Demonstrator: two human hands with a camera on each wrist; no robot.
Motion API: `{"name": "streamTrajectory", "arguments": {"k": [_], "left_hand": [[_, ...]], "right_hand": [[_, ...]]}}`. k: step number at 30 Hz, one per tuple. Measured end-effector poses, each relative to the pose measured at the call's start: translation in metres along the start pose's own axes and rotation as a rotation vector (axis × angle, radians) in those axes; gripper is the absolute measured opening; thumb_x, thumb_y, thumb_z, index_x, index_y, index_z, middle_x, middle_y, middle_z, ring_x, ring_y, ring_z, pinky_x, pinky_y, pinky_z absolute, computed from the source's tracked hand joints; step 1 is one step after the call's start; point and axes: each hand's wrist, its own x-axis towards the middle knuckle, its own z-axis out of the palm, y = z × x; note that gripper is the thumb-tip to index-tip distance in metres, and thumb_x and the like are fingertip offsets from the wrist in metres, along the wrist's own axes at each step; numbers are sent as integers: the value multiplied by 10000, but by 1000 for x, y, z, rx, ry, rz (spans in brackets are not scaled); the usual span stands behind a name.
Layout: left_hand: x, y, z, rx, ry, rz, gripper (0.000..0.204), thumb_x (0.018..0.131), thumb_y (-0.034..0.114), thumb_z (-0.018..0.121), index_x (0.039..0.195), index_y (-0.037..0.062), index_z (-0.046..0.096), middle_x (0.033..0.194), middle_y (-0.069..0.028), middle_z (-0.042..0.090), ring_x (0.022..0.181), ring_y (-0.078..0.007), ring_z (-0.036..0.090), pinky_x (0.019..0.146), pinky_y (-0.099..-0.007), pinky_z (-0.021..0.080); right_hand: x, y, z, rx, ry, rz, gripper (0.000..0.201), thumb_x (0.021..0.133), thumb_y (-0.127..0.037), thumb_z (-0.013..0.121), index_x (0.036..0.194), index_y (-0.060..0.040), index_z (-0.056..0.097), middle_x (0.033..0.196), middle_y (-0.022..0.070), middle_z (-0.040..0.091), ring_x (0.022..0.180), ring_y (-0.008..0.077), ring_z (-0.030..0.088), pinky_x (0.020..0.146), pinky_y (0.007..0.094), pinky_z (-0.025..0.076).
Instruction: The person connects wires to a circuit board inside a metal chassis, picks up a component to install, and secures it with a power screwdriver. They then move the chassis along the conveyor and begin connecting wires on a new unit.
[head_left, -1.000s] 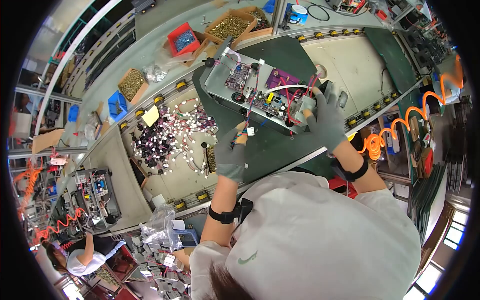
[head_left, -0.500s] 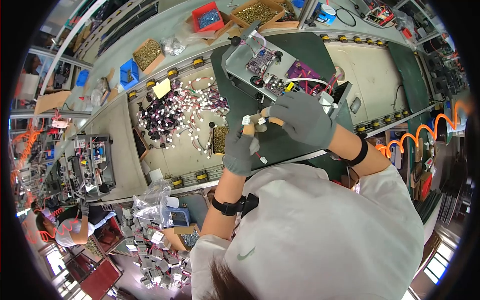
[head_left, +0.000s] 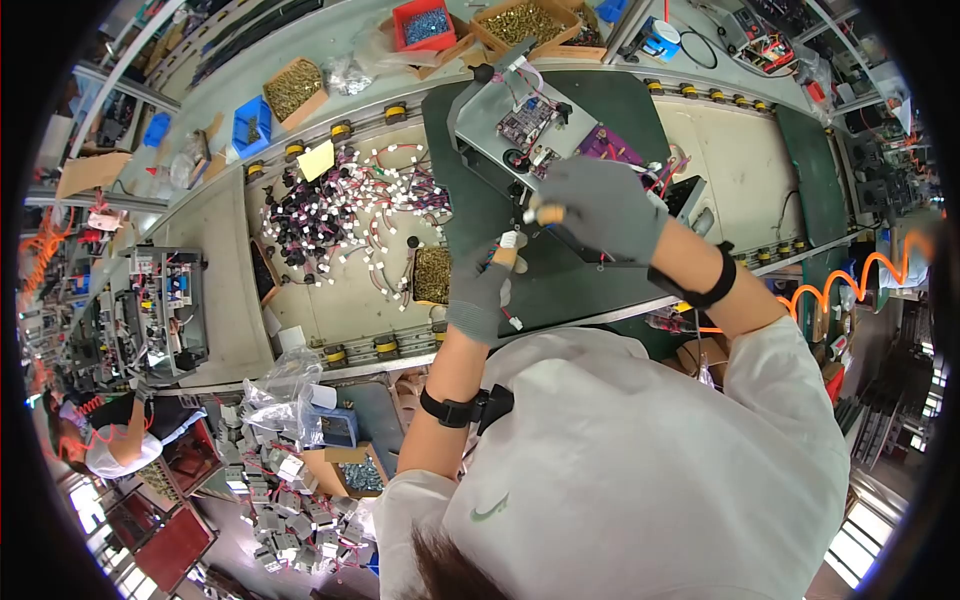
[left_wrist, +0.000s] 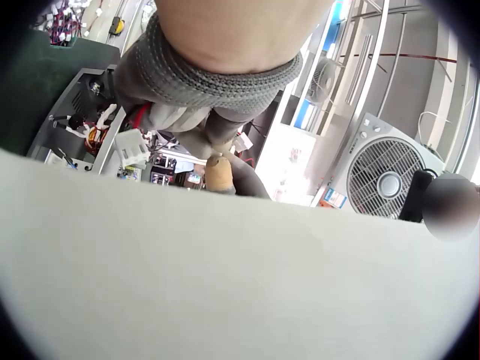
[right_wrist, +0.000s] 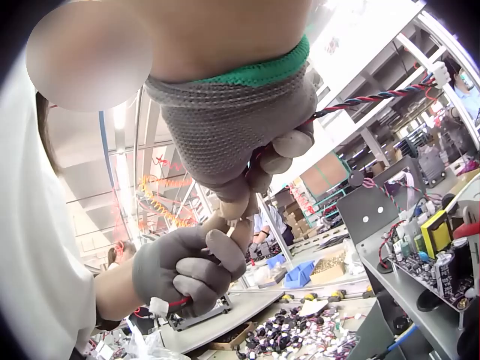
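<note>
In the head view, my gloved left hand [head_left: 478, 288] grips a thin wire harness; a white connector [head_left: 508, 240] shows at its fingertips and another white plug [head_left: 515, 323] dangles below. My right hand [head_left: 602, 208] is just to the right, fingers curled. The right wrist view shows it pinching a twisted red, blue and black cable [right_wrist: 367, 100] that ends in a white plug [right_wrist: 441, 73]. There the fingertips of both hands meet. Whether both hold one harness I cannot tell. Behind them sits a metal chassis [head_left: 487, 128] with circuit boards, partly hidden by the right hand.
The chassis rests on a dark green board [head_left: 610, 95]. Left of it lies a pile of harnesses [head_left: 310, 225] beside a box of brass parts [head_left: 433, 275]. Bins of screws, a red one [head_left: 422, 25] and a blue one [head_left: 250, 125], stand along the back.
My right hand has left the chassis's right end and come to the left hand, then shifted slightly apart. My left hand stays in front with the harness. The head view has shifted.
</note>
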Motion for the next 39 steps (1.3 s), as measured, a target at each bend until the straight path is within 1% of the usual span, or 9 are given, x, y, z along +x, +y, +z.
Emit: {"name": "streamTrajectory", "arguments": {"k": [5,6,8,11,15,22,25,31,39], "left_hand": [[7,-12,-21,-82,67,-40,294,889,155,516,1127,-15,539,760,-16,541,376,-15,268,357,-182,190],[5,-11,-22,-92,72,-34,294,889,155,516,1127,-15,539,760,-16,541,376,-15,268,357,-182,190],[2,-10,-25,-136,118,-27,277,873,119,519,1111,-15,567,709,-23,558,380,-8,290,346,-178,189],[3,-20,-39,-107,159,-48,293,892,172,517,1117,-14,546,758,-9,521,371,-17,265,352,-193,181],[7,-32,-47,-144,168,-66,290,892,172,519,1113,-12,550,756,-10,517,370,-18,267,350,-197,178],[8,-37,-49,-158,172,-96,278,882,163,517,1095,-9,565,739,-10,522,368,-23,268,346,-199,179],[7,-36,-54,-157,199,-112,275,877,167,521,1088,-3,571,733,-10,522,370,-25,270,347,-197,180],[2,-44,-64,-195,233,-102,269,855,169,555,1062,3,604,685,-6,540,376,-15,290,341,-184,186],[-1,-44,-67,-177,304,-155,241,861,196,559,1019,17,596,726,-6,509,381,-30,270,351,-199,177]], "right_hand": [[35,86,22,-108,-118,22,185,762,-140,538,924,-193,612,857,15,605,854,224,594,700,345,484],[35,89,25,-110,-124,11,185,762,-140,538,924,-193,612,857,15,605,854,224,594,700,345,484],[37,94,29,-230,-395,93,228,763,-136,540,974,-202,597,840,27,612,843,238,605,684,365,478],[35,95,30,-289,-470,56,256,759,-145,546,1002,-215,586,831,37,623,806,248,613,660,386,471],[32,100,29,-132,-353,77,160,775,-147,557,925,-175,606,732,88,603,707,296,592,632,394,450],[46,102,20,-143,-451,-6,135,796,-231,582,904,-156,613,727,105,607,703,307,590,628,409,444],[61,101,10,-218,-446,93,152,792,-247,558,916,-180,616,775,86,614,778,283,599,658,413,450],[71,126,16,-532,-359,-40,98,762,-226,568,814,-167,627,801,14,596,838,238,589,681,390,459],[73,103,25,-448,-374,-317,53,704,-168,586,726,-133,620,773,16,575,824,214,582,671,367,464]]}}
